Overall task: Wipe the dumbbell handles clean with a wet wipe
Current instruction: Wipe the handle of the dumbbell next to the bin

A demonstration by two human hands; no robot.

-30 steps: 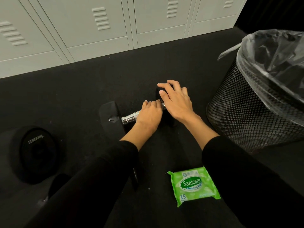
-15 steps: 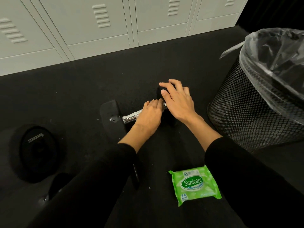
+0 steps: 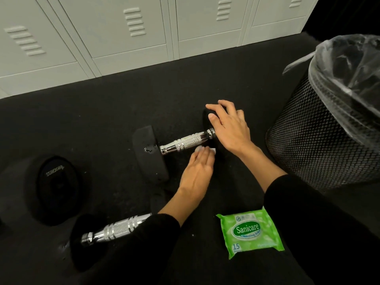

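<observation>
Spread right hand [image 3: 230, 128] laid on black dumbbell end [image 3: 205, 120], white wet wipe [image 3: 206, 150] pinched in left hand [image 3: 198, 171], just beside chrome knurled handle [image 3: 185, 141]

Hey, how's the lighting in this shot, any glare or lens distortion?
Head view: dim overall, so the black dumbbell ends sink into the dark floor; the chrome handles throw bright glints; the bin liner shows a soft sheen; the locker edges lean and bow from the wide lens.

Glossy knurled chrome dumbbell handle [image 3: 186, 141], matt black rubber floor [image 3: 102, 120].
</observation>
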